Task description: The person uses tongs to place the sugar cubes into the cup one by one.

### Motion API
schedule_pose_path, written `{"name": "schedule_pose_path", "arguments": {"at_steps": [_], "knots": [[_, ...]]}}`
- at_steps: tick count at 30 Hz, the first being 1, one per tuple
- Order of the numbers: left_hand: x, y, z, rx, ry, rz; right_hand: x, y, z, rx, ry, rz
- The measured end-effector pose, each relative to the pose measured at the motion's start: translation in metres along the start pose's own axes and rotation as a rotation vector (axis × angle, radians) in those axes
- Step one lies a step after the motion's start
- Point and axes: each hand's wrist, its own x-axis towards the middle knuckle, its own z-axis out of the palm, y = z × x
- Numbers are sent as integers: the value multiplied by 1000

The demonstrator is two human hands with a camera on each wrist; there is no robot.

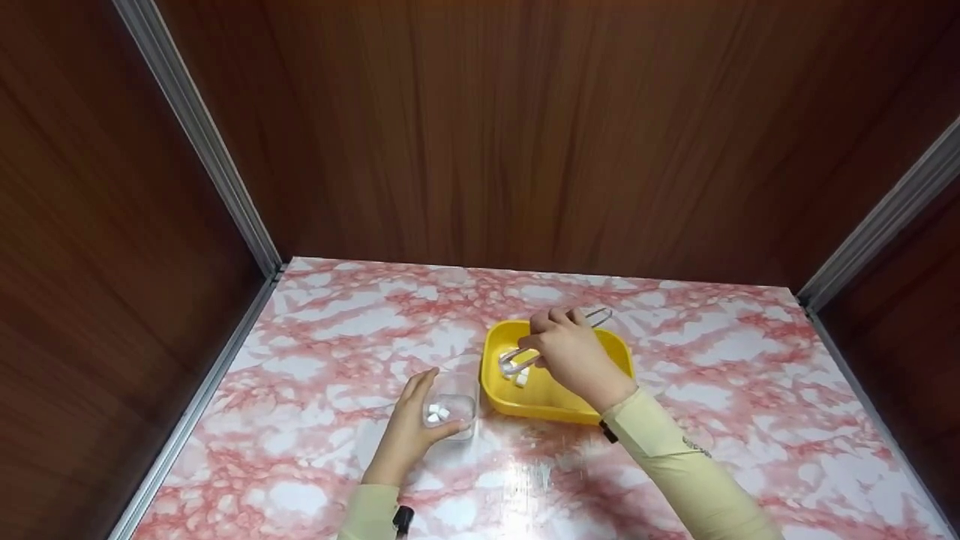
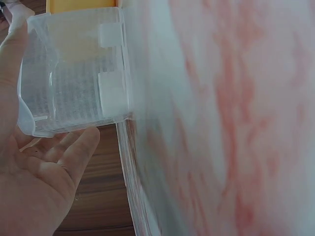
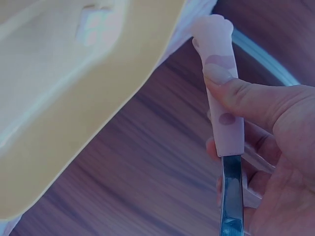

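My left hand (image 1: 405, 431) holds a small clear plastic container (image 1: 460, 409), thumb on the near side and fingers on the far side. A few white cubes (image 1: 436, 413) lie in it; the left wrist view shows white blocks (image 2: 113, 93) against its bottom. Over a yellow tray (image 1: 540, 410), my right hand (image 1: 574, 356) grips metal tongs (image 3: 231, 196) with pink paw-shaped plastic ends (image 3: 227, 137). The thumb presses on one pink arm. Several white cubes (image 1: 522, 376) sit at the tray's left side, below the tong tips. Whether the tips pinch a cube I cannot tell.
The table (image 1: 337, 360) has a red and white marbled top. Brown wood-grain panels (image 1: 465, 135) enclose it at the back and both sides, with metal strips (image 1: 217, 150) at the corners. The container stands just left of the tray.
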Motion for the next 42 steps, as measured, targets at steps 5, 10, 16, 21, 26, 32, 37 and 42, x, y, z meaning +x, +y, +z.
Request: {"name": "schedule_pose_path", "arguments": {"at_steps": [5, 10, 16, 21, 26, 32, 37, 42], "knots": [[0, 0, 0, 1, -3, 0, 1, -9, 0, -17, 14, -35], [-1, 1, -1, 8, -2, -1, 4, -19, 2, -22, 50, -80], [-2, 0, -1, 4, 1, 1, 8, -34, 12, 13, 42, -117], [-3, 0, -1, 4, 2, 5, 12, -47, 18, 8, 25, -133], [-2, 1, -1, 3, -5, 2, 17, -55, 23, -31, 38, -154], [-2, 2, -2, -13, -15, -9, 21, -63, 29, -87, 35, -180], [-2, 2, -2, -13, -11, -1, 23, -68, 32, -124, 39, -192], [-2, 1, -1, -6, -5, 11, 24, -71, 36, -151, 43, -206]]}}
